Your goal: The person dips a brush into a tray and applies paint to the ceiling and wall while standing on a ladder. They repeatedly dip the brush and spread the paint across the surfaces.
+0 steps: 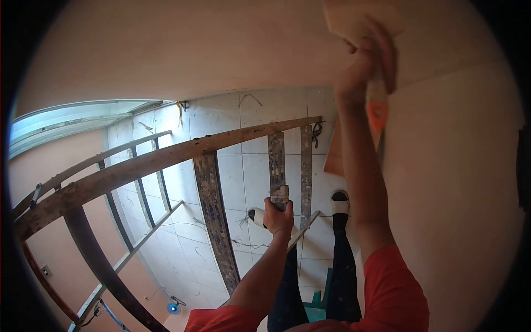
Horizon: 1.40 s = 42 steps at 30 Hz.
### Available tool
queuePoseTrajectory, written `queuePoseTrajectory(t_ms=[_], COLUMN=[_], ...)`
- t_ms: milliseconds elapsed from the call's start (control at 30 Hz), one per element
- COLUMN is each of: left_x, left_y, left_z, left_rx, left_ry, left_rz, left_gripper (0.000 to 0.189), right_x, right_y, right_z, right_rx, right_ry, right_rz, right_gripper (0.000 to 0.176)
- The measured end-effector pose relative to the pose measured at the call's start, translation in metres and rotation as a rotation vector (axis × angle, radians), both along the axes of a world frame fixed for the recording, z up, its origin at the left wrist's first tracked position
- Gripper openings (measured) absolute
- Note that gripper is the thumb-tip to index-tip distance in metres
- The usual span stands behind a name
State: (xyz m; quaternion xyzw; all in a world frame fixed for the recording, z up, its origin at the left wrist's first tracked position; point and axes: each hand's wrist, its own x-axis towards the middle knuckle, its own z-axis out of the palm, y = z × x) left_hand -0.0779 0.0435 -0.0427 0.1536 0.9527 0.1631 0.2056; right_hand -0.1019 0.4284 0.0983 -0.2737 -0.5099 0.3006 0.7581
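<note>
My right hand (357, 74) is raised to the peach-coloured wall (221, 50) at the top right. It is closed round a putty knife (378, 113) with an orange-ended handle; the wide pale blade points up at the wall, somewhat blurred by motion. Lower down, in front of the ladder, my left hand (278, 217) is closed on a flat-bladed scraper (280, 193) with greyish smears. Its handle is hidden in my fist. Behind that hand runs a paint-spattered rung of the wooden ladder (166, 156).
The ladder's rails and rungs stretch across the left and middle. Far below lies a white tiled floor (221, 116) with loose wires. A brown board (335, 149) leans by the wall. A green plastic stool (315, 310) and a lit blue round device (173, 308) are low in view.
</note>
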Motion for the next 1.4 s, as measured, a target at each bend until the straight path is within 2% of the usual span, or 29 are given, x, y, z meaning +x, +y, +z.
queuePoseTrajectory(t_ms=[133, 200, 300, 333, 400, 433, 500, 533, 600, 633, 700, 733, 767, 800, 867, 933, 1000, 1133, 1200, 1300, 1333, 1400], left_x=[0.0, 0.0, 0.0, 0.0, 0.001, 0.002, 0.001, 0.001, 0.001, 0.001, 0.001, 0.002, 0.003, 0.002, 0.002, 0.002, 0.001, 0.002, 0.002, 0.002, 0.002, 0.002], left_y=[0.002, 0.001, 0.003, 0.004, 0.0, 0.0, 0.003, 0.004, 0.003, 0.003, 0.005, 0.005, 0.004, 0.002, 0.002, 0.001, 0.001, 0.003, 0.003, 0.003, 0.004, -0.001], left_z=[-0.001, 0.001, 0.001, 0.0, 0.0, 0.0, 0.0, 0.002, 0.004, 0.004, 0.001, 0.001, 0.001, 0.001, 0.001, 0.0, 0.002, 0.003, 0.001, 0.0, -0.001, 0.001], left_rx=[-0.021, -0.03, -0.046, -0.031, -0.027, -0.029, -0.024, -0.021, -0.019, -0.036, -0.05, -0.008, 0.031, 0.025, 0.076, 0.074, 0.069, 0.06, 0.063, 0.061, 0.051, 0.032], left_ry=[0.0, 0.004, 0.002, 0.004, 0.006, 0.01, 0.019, -0.003, -0.02, -0.005, 0.014, 0.025, 0.035, 0.034, 0.029, 0.017, 0.01, -0.02, 0.016, 0.014, 0.007, 0.007], left_rz=[0.021, 0.03, 0.019, 0.027, 0.026, 0.025, 0.02, 0.027, 0.028, 0.024, 0.017, 0.036, 0.057, 0.058, 0.052, 0.047, 0.042, 0.057, 0.039, 0.043, 0.042, 0.039], left_gripper=[0.047, 0.047, 0.047, 0.047, 0.047, 0.047, 0.048, 0.047, 0.047, 0.049, 0.051, 0.056, 0.062, 0.062, 0.079, 0.081, 0.083, 0.082, 0.082, 0.081, 0.08, 0.079], right_x=[0.01, 0.019, 0.03, 0.028, 0.022, 0.023, 0.026, 0.027, 0.031, 0.036, 0.05, 0.058, 0.068, 0.072, 0.085, 0.089, 0.083, 0.086, 0.094, 0.105, 0.103, 0.101], right_y=[0.004, -0.015, -0.022, -0.016, 0.0, 0.004, 0.009, 0.011, 0.016, 0.017, 0.017, 0.014, 0.009, 0.002, -0.008, -0.003, 0.003, 0.023, 0.016, 0.001, 0.0, 0.003], right_z=[-0.104, -0.128, -0.13, -0.114, -0.077, -0.053, -0.016, -0.019, -0.037, -0.06, -0.115, -0.124, -0.133, -0.132, -0.126, -0.099, -0.065, -0.088, -0.115, -0.129, -0.119, -0.098], right_rx=[0.001, -0.311, -0.381, -0.385, -0.172, -0.176, 0.216, 0.215, 0.27, 0.269, 0.05, 0.048, 0.053, 0.056, -0.029, -0.108, 0.204, 0.267, 0.065, -0.039, -0.045, -0.446], right_ry=[-0.173, -0.229, -0.19, -0.189, -0.111, -0.11, -0.227, -0.224, -0.481, -0.478, -0.58, -0.577, -0.693, -0.812, -0.777, -0.735, -0.875, -0.998, -1.018, -0.898, -0.893, -0.618], right_rz=[-0.095, -0.021, 0.012, 0.008, 0.0, -0.008, -0.155, -0.161, -0.172, -0.179, 0.169, 0.168, 0.146, 0.125, 0.212, 0.292, -0.028, -0.012, 0.183, 0.293, 0.298, 0.511], right_gripper=[0.032, 0.028, 0.026, 0.026, 0.026, 0.026, 0.034, 0.034, 0.042, 0.042, 0.048, 0.048, 0.048, 0.049, 0.05, 0.051, 0.049, 0.046, 0.041, 0.037, 0.037, 0.033])
